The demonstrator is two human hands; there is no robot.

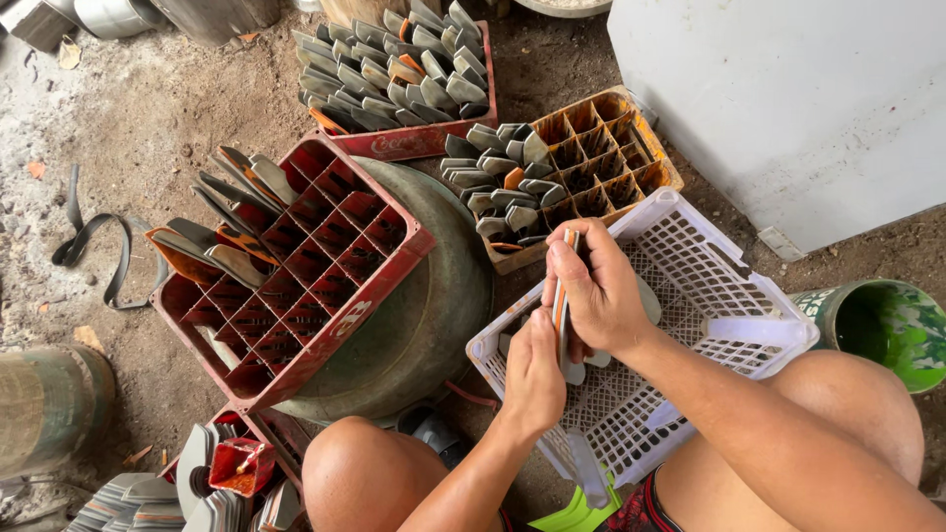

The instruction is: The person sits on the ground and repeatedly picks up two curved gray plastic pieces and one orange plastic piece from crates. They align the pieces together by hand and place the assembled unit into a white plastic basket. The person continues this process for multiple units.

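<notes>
Your right hand (599, 291) is clamped around the upper part of a thin stack of flat grey metal blades with orange edges (563, 296), holding it upright over the white perforated plastic basket (709, 256) on your lap. Your left hand (533, 369) closes on the lower end of the same stack, fingers wrapped around it (thumb pressed against the edge). A few loose blades lie in the basket under your hands. Just beyond the basket sits an orange compartmented plastic crate (601, 148), partly filled with blades. To your left, a red compartmented plastic crate (296, 266) rests tilted on a round grey metal basin (434, 315), blades standing in its far cells.
</notes>
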